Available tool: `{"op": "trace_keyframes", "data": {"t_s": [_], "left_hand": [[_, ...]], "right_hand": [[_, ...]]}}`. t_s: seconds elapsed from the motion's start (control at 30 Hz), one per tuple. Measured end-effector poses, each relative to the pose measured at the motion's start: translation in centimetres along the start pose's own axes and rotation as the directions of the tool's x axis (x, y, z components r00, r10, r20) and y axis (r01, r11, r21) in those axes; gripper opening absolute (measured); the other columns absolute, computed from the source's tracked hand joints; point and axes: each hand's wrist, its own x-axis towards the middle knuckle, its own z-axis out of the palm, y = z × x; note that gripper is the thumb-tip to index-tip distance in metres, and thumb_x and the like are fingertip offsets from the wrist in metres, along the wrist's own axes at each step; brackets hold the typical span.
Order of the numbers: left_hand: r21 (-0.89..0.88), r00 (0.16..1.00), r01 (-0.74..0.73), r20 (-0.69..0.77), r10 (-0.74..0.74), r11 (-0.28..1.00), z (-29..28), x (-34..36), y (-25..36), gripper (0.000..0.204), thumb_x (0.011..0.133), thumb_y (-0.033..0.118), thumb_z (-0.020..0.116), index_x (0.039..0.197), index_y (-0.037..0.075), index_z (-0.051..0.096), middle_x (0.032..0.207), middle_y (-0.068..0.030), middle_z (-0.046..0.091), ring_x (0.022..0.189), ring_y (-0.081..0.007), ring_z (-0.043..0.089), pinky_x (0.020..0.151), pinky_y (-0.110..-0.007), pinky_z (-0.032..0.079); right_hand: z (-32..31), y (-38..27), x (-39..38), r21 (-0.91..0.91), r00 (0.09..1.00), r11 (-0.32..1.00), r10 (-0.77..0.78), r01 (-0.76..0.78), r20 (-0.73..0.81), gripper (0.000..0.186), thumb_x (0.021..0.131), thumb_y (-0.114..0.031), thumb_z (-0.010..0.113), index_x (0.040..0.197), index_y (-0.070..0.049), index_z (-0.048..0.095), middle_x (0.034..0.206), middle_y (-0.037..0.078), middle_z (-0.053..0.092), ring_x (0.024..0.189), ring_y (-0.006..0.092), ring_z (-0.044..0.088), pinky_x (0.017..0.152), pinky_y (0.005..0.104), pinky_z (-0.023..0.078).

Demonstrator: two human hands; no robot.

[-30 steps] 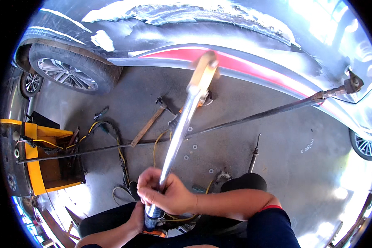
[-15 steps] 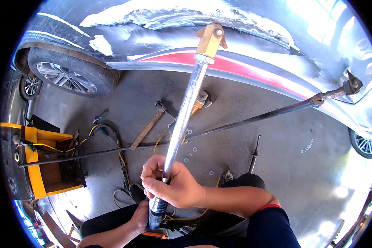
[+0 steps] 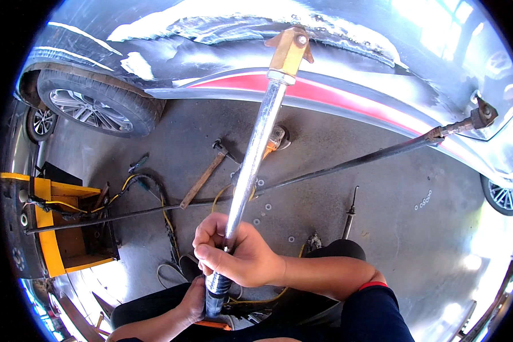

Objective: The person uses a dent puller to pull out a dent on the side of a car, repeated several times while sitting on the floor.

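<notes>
I hold a dent puller with a chrome rod (image 3: 255, 145), slanted up and away toward the car. My right hand (image 3: 239, 255) is wrapped round the lower rod, just above the black grip (image 3: 215, 293). Lower down, my left hand (image 3: 195, 303) is closed on that black grip, its fingers partly hidden. The brass-coloured hooked head (image 3: 287, 54) at the far end lies in front of the sanded car panel (image 3: 222, 28); whether it touches the metal I cannot tell.
A long dark bar (image 3: 347, 164) crosses behind the puller, its clamp end (image 3: 483, 114) beside the car. On the floor lie a wooden-handled hammer (image 3: 202, 179), an orange grinder (image 3: 273, 141), several washers (image 3: 423, 200) and cables. A yellow-edged cart (image 3: 51, 228) stands left, below a wheel (image 3: 100, 102).
The puller's head appears very slightly farther up and left against the panel. Both hands keep the same hold.
</notes>
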Motion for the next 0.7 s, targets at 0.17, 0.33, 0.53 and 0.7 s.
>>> {"op": "trace_keyframes", "data": {"t_s": [0.17,0.33,0.53,0.7], "left_hand": [[-0.005,1.0,0.004,-0.003,-0.004,1.0,0.0,0.1,0.0,0.026,0.103,0.019,0.044,0.11,0.004,0.063,0.091,-0.0043,0.068,0.075,-0.0126,0.068,0.064,-0.028,0.055],[-0.023,1.0,0.002,-0.012,-0.002,1.0,-0.1,0.1,0.1,0.026,0.102,0.017,0.043,0.111,0.003,0.063,0.093,-0.0063,0.069,0.077,-0.0146,0.069,0.067,-0.028,0.056],[0.008,0.992,-0.106,-0.069,0.106,0.994,0.5,-0.5,0.2,0.032,0.098,0.017,0.039,0.112,0.001,0.063,0.095,-0.0108,0.071,0.083,-0.0203,0.071,0.072,-0.032,0.059],[-0.182,0.998,0.036,-0.036,-0.043,0.983,-1.5,0.5,-1.3,0.046,0.099,0.032,0.033,0.114,0.0,0.062,0.095,-0.0131,0.071,0.085,-0.0243,0.072,0.077,-0.037,0.059]], "right_hand": [[-0.3,-0.1,0.0,0.012,0.999,1.0,0.011,-0.011,0.034,0.008,0.101,-0.006,0.059,0.102,-0.005,0.052,0.082,0.0,0.055,0.072,0.0066,0.055,0.065,0.025,0.046],[-0.5,-0.2,0.0,0.002,0.998,0.999,0.032,-0.032,0.062,0.009,0.102,-0.008,0.06,0.103,-0.005,0.052,0.085,0.002,0.055,0.075,0.0078,0.055,0.07,0.0268,0.048],[-0.7,-0.4,0.1,-0.008,0.996,0.999,0.044,-0.044,0.081,0.01,0.101,-0.01,0.062,0.104,-0.005,0.053,0.085,0.002,0.057,0.076,0.0078,0.059,0.071,0.0265,0.05],[-1.0,-1.3,1.0,-0.059,0.997,0.998,-0.026,0.031,0.077,0.015,0.101,-0.01,0.062,0.112,-0.003,0.055,0.084,0.004,0.059,0.069,0.0107,0.063,0.065,0.0279,0.052]]}}
